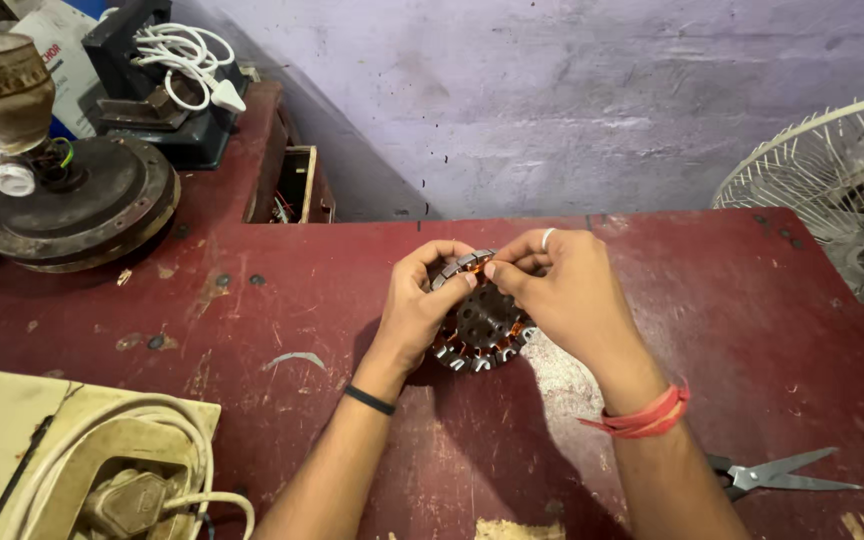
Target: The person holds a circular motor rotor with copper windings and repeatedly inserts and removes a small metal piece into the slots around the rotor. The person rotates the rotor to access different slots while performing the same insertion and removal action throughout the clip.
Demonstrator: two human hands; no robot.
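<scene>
A round metal stator [482, 330] with copper windings and grey teeth stands tilted on the red table [282, 300], in the middle of the view. My left hand [422, 300] grips its left rim, fingers curled over the top. My right hand [562, 290], with a ring on one finger, pinches at the stator's top edge, thumb and forefinger pressed on the teeth. A black band circles my left wrist and red threads circle my right wrist.
Scissors [777, 472] lie at the right front. A fan guard [842, 170] stands at the right edge. A dark motor housing [82, 205] and a white cable [187, 60] sit at the back left. A cream box with a plug [122, 495] fills the front left corner.
</scene>
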